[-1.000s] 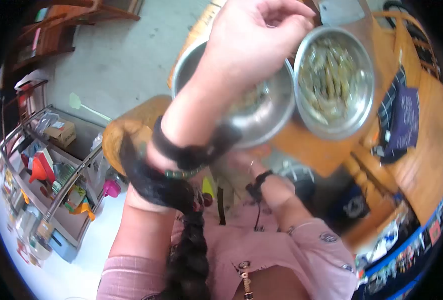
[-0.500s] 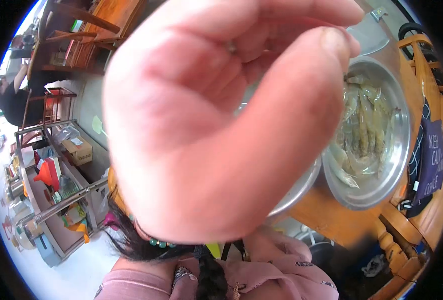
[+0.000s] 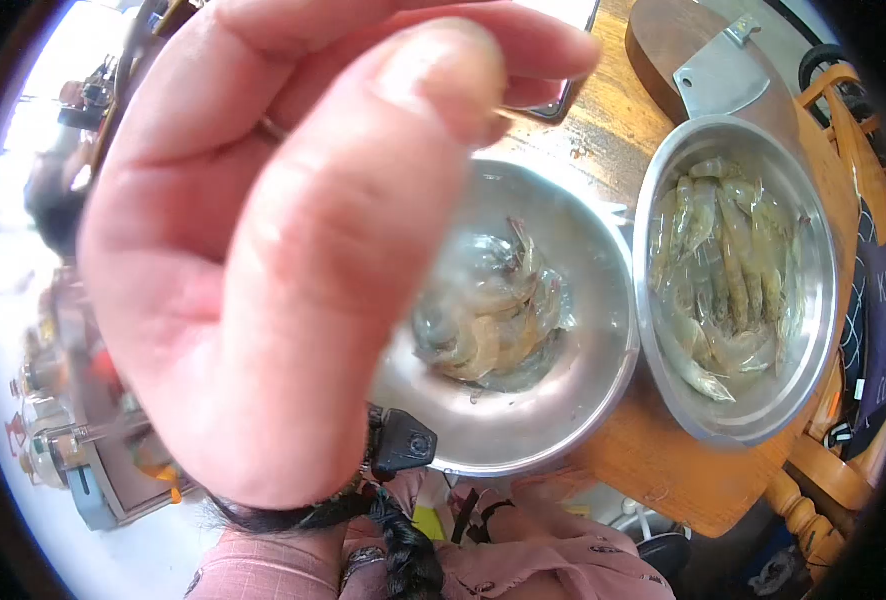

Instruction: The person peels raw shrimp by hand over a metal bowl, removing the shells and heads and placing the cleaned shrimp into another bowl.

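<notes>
My left hand (image 3: 293, 240) is raised close to the camera and hides much of the left and middle of the view. Its fingers are loosely curled, the thumb lies in front of them, and nothing shows in the hand. Behind it is a round metal bowl (image 3: 588, 400) holding shrimp (image 3: 508, 345), partly covered by the hand. To the right stands an oval metal dish (image 3: 813, 340) with several more whole shrimp (image 3: 733, 260) in it. My right hand is out of view.
Both vessels stand on a wooden table (image 3: 653, 470). Behind the dish, a cleaver (image 3: 728, 85) lies on a round wooden board (image 3: 653, 50). A phone (image 3: 563, 100) is partly hidden by my fingers. A wooden chair (image 3: 843, 480) is at right, and my pink-clothed lap (image 3: 523, 560) is below.
My left hand has moved left and away from the bowl, uncovering more of the bowl, its shrimp, the phone and the board. The view has shifted slightly.
</notes>
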Available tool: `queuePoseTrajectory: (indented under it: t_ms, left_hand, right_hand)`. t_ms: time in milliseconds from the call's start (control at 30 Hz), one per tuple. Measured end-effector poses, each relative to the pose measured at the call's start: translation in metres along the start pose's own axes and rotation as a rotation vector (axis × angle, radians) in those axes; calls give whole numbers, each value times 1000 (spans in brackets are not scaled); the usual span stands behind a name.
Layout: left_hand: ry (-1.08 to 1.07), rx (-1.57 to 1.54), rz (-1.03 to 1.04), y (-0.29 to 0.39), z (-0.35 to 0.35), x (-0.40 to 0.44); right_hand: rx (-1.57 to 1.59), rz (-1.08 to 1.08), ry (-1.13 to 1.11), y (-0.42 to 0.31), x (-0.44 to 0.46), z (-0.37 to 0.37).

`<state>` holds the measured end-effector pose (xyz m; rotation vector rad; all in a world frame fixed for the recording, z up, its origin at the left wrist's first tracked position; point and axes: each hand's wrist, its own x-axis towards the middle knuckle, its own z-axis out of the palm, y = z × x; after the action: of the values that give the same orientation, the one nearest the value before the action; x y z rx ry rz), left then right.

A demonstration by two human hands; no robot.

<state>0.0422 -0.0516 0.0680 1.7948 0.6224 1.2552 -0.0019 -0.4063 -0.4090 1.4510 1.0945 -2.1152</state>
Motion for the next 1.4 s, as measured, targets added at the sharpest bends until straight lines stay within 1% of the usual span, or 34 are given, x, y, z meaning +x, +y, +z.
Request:
queuePoseTrajectory:
  t_ms: [100, 133, 167, 233, 300, 367, 400, 467, 567, 633, 700, 733, 767, 833, 900, 933, 967, 1033, 1067, 1100, 1167, 1233, 1300, 1367, 1400]
  left_hand:
    - [-56, -4, 0, -2, -16, -1]
    - [-100, -24, -42, -3, -25, -1]
    - [-97, -42, -32, -3, -28, 0]
    - [-140, 43, 24, -2, -32, 2]
    - [-89, 26, 47, 3, -29, 1]
    - [-70, 132, 42, 8, -28, -3]
    - [-65, 125, 62, 10, -29, -5]
    - [-98, 138, 22, 13, -30, -9]
    - [-142, 212, 123, 23, -36, -15]
    - [-174, 177, 188, 26, -43, -16]
    - [-234, 129, 190, 31, -47, -14]
    - [-227, 28, 145, 37, -43, -20]
    - [-253, 12, 162, 41, -41, -18]
    - [-213, 42, 179, 49, -42, -19]
    - [-223, -72, 100, 53, -43, -20]
    - [-240, -140, 74, 46, -47, -18]
    - [-241, -152, 54, 42, -50, -18]
    - [-222, -145, -18, 33, -55, -19]
    - [-233, -200, -71, 28, -59, -18]
    - [-242, -257, -125, 23, -64, -17]
    - [-244, -252, -193, 11, -71, -14]
    - [-257, -255, -183, -2, -77, -10]
    - [-224, -157, -235, -11, -80, -7]
    - [-240, -153, -232, -19, -81, -3]
    - [-236, -198, -282, -24, -79, 1]
  right_hand:
    - [-7, -2, -15, 3, 2, -7]
    - [-10, 0, -17, 3, 1, -11]
    - [-10, -3, -18, 1, 0, -16]
    - [-29, 1, -15, 1, -5, -28]
    - [-54, 5, -8, 5, -12, -43]
    - [-79, 25, 9, 11, -18, -63]
    - [-97, 35, 18, 12, -24, -74]
    - [-131, 60, 36, 17, -32, -93]
    - [-164, 92, 67, 21, -44, -110]
    - [-182, 98, 77, 19, -50, -114]
    - [-187, 93, 88, 11, -57, -113]
    - [-186, 85, 93, 4, -62, -111]
    - [-184, 79, 93, -4, -67, -107]
    - [-183, 75, 95, -16, -77, -100]
    - [-192, 59, 113, -24, -85, -95]
    - [-161, -44, 102, -21, -86, -93]
    - [-166, -42, 132, -18, -89, -96]
    - [-176, -6, 91, -37, -122, -83]
    - [-141, -68, 102, -43, -147, -78]
    - [-137, -66, 120, -48, -165, -73]
    - [-254, -227, 183, -57, -200, -68]
    - [-239, -341, 259, -79, -261, -61]
    - [-222, -424, 392, -98, -319, -57]
    - [-35, -557, 549, -115, -377, -55]
    - [59, -642, 623, -126, -404, -56]
